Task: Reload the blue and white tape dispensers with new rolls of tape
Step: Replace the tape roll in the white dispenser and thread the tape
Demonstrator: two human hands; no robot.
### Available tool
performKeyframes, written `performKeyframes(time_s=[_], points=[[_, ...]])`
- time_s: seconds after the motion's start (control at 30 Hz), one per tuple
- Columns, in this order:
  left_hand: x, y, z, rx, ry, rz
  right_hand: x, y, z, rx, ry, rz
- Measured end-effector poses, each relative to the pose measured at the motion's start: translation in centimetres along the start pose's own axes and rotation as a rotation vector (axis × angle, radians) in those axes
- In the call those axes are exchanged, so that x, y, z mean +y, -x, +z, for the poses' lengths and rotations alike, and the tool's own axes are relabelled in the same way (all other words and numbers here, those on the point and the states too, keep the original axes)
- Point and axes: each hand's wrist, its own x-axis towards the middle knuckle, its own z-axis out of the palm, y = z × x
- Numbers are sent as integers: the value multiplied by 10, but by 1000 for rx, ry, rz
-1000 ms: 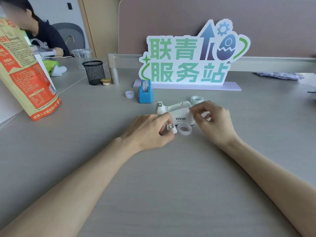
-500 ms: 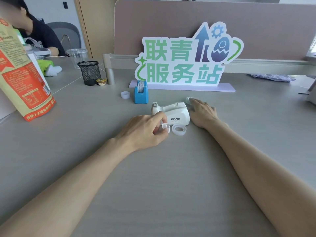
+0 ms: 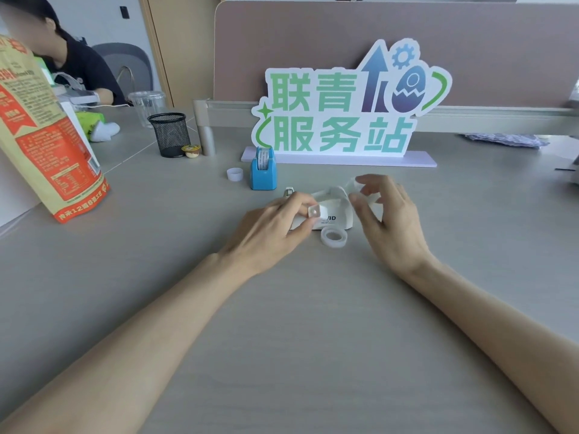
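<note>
The white tape dispenser (image 3: 335, 208) sits at the middle of the desk. My left hand (image 3: 272, 227) is in front of its left half and pinches a small white spindle core (image 3: 314, 211). To the dispenser's right my right hand (image 3: 388, 220) holds up a clear roll of tape (image 3: 355, 187) between thumb and fingers. A second clear tape ring (image 3: 334, 236) lies flat on the desk just in front of the dispenser. The blue tape dispenser (image 3: 263, 170) stands behind, with a roll of tape in it. A small white ring (image 3: 234, 174) lies to its left.
A green and white sign (image 3: 344, 114) on a lilac base stands behind the dispensers. A large orange food bag (image 3: 47, 145) leans at the left. A black mesh pen cup (image 3: 170, 134), a small yellow cup (image 3: 191, 151) and a seated person (image 3: 62, 57) are at the back left.
My right hand reached behind the white dispenser, took the clear roll lying there and has lifted it beside the dispenser. My left hand moved up slightly with the core.
</note>
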Motion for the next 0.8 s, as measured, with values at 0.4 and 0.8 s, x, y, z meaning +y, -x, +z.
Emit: performKeyframes(time_s=[0.4,0.8], points=[[13,8,-5,-20,-46,-73,-30,12,2,-31,-385,239],[51,15,0,-274,39,32,-23,7,3,26,-442,323]])
